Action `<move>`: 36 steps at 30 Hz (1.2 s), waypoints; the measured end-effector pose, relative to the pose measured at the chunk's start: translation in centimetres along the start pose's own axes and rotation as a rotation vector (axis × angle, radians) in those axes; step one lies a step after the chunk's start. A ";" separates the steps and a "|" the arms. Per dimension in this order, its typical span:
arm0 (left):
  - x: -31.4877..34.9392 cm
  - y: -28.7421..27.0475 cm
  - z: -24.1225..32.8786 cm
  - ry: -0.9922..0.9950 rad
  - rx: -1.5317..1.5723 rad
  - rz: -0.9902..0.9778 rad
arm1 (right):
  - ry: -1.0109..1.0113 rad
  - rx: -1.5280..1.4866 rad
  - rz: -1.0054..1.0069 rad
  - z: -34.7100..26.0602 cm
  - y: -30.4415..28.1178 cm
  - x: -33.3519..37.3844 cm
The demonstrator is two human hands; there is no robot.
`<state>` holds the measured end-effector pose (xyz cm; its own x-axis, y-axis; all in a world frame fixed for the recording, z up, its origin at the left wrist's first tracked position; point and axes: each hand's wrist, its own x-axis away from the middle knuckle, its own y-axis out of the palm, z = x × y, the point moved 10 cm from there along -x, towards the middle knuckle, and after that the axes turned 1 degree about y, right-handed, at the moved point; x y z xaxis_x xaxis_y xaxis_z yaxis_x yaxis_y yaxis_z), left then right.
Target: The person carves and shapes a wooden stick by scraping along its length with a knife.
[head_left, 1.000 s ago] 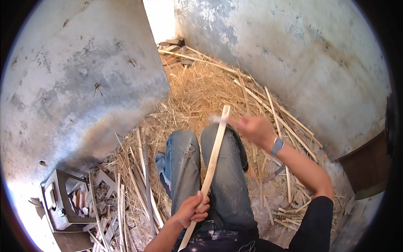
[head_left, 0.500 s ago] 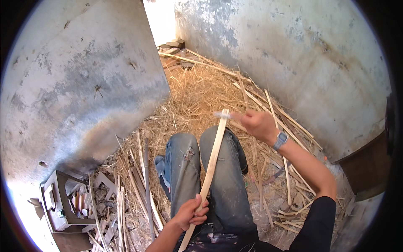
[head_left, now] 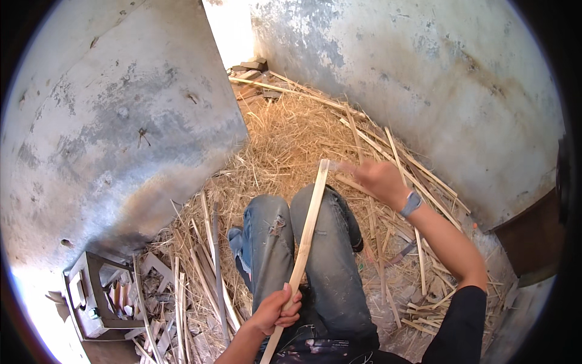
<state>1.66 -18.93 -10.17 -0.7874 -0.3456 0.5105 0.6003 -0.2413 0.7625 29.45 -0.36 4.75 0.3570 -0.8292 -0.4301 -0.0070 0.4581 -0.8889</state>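
A long pale split bamboo or wood strip (head_left: 309, 227) slants across my right thigh, its far tip just past the knee. My left hand (head_left: 276, 312) is closed around its lower part, close to my lap. At the far tip, my right hand (head_left: 382, 182) is closed in a fist, a watch (head_left: 412, 203) on its wrist. A knife (head_left: 337, 165), smeared by motion, juts from that fist toward the strip's end; its handle is hidden in my fingers. I cannot tell whether the blade touches the strip.
Fine shavings (head_left: 291, 130) cover the floor ahead. Loose strips (head_left: 418, 173) lie along the right wall (head_left: 461, 91), more (head_left: 209, 261) beside my left leg. A frame-like box (head_left: 97, 291) with scraps stands at lower left. The left wall (head_left: 121, 109) ends near a bright opening (head_left: 230, 30).
The knife has gone from lying across the strip's tip to the right of it, more blurred. My right wrist has turned slightly. My left hand keeps its grip.
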 end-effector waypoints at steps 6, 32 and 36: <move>0.2 -1.6 1.1 0.020 -0.265 0.183 | 0.212 -0.461 0.079 -2.2 -5.9 0.4; 17.8 9.1 22.5 1.568 -1.513 0.908 | 0.471 -0.789 1.105 16.8 -36.3 20.2; 17.9 6.7 22.3 1.481 -1.514 0.941 | 0.312 -1.361 1.232 13.9 -27.4 20.1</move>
<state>-11.55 -6.54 12.92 -0.1430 -0.7448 -0.6518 0.7969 0.3039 -0.5221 49.78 -25.08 22.62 -0.5914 -0.3647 -0.7192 -0.8016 0.3626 0.4753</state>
